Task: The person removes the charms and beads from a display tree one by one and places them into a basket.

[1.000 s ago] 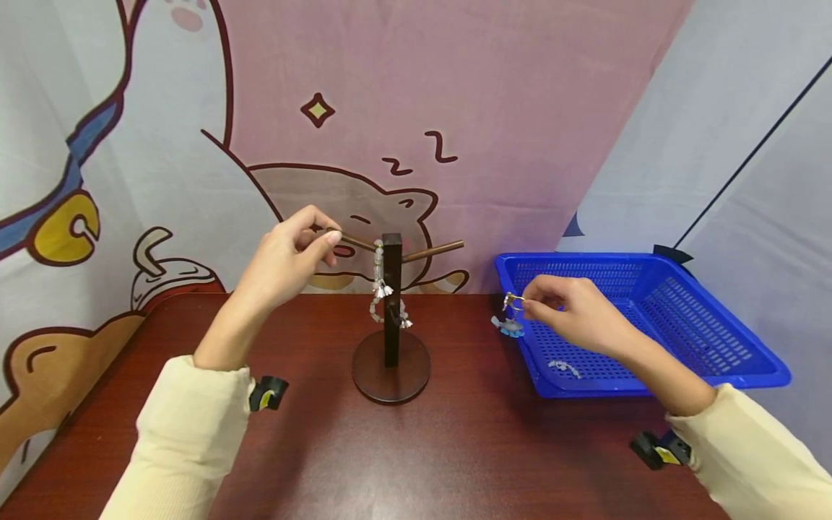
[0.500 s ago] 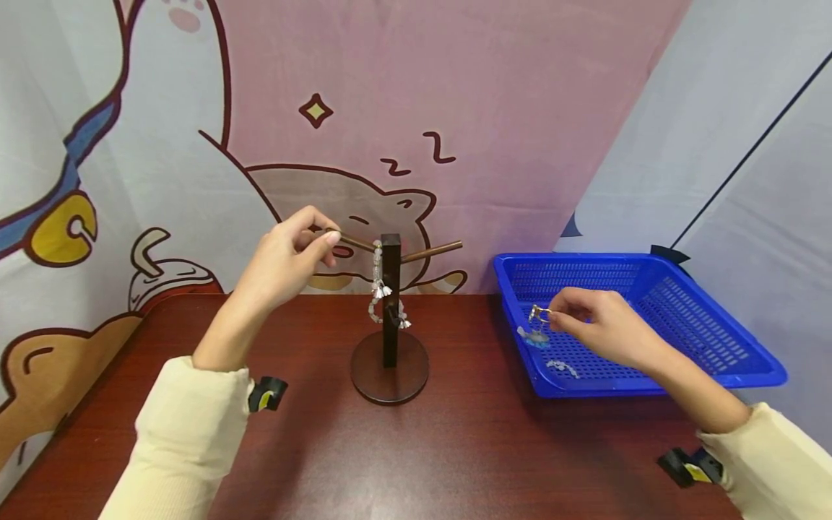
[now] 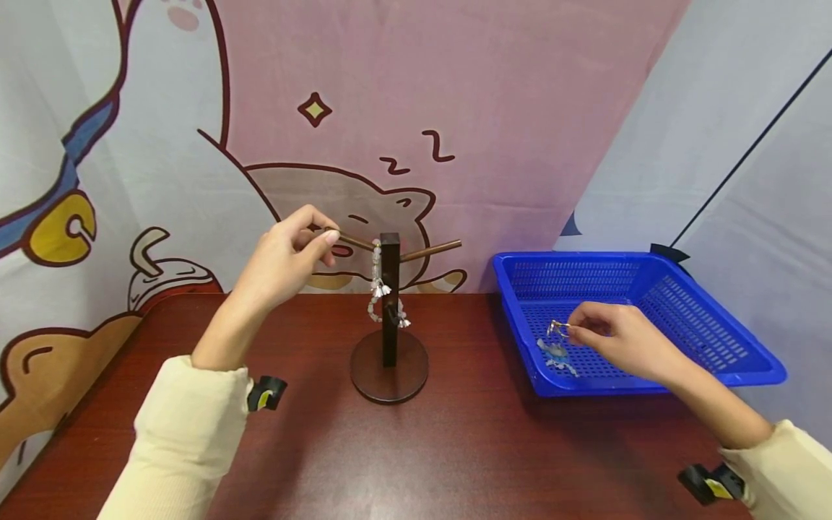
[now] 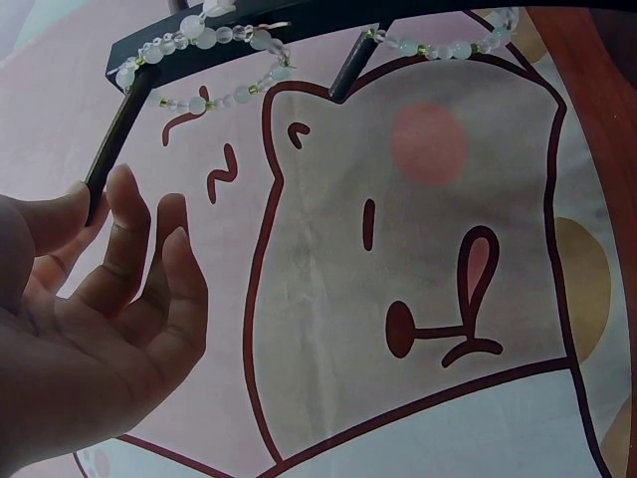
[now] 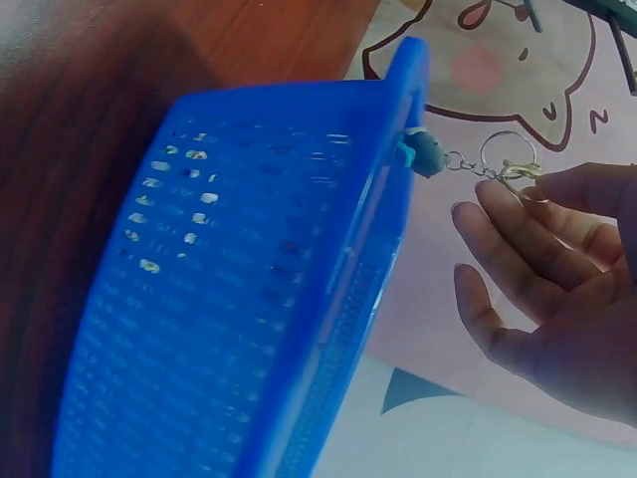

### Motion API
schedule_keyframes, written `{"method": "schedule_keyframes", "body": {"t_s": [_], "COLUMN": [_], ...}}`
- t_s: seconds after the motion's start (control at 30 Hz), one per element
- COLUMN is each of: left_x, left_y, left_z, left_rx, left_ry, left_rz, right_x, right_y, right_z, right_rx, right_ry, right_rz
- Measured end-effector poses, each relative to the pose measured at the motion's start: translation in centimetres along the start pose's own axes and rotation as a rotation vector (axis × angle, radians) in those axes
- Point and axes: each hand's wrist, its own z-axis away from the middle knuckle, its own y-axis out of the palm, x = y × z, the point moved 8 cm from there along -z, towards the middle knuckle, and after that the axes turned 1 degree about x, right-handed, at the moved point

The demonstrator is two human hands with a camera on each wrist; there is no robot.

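My left hand (image 3: 282,253) pinches the outer end of the upper left peg (image 4: 117,134) of a dark wooden stand (image 3: 389,310). A pale beaded bracelet (image 4: 209,40) with a white tassel hangs on that peg, close to the post. Lower down, a second beaded bracelet (image 4: 463,45) hangs from another peg. Thumb and fingers of my right hand (image 3: 620,336) pinch the gold clasp of a keychain (image 5: 513,174). Its blue charm (image 5: 428,152) dangles over the left part of the blue basket (image 3: 510,310). A clear beaded strand (image 3: 564,368) lies in the basket.
The stand's round base (image 3: 390,386) rests on a reddish-brown table (image 3: 325,448). A bare right peg (image 3: 432,250) sticks out from the post toward the basket. Behind the table hangs a cartoon-printed cloth (image 3: 520,108).
My right hand has moved right and lower with the keychain, from the basket's left rim to over its inside. My left hand keeps its pinch on the peg.
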Motion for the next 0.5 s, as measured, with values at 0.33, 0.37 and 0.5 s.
{"method": "schedule_keyframes", "body": {"t_s": [0.33,0.37,0.5], "left_x": [0.1,0.1,0.0], "left_y": [-0.1,-0.1,-0.1], "left_z": [0.0,0.0,0.1], "left_rx": [0.002,0.002,-0.001], "left_ry": [-0.010,-0.011,-0.008], "left_rz": [-0.010,-0.011,-0.010], "right_x": [-1.3,-1.4,-1.6], "right_y": [1.7,2.0,2.7], "right_z": [1.3,1.4,1.7], "right_rx": [0.045,0.053,0.066], "right_ry": [0.032,0.034,0.043], "right_rz": [-0.052,-0.061,-0.089]}}
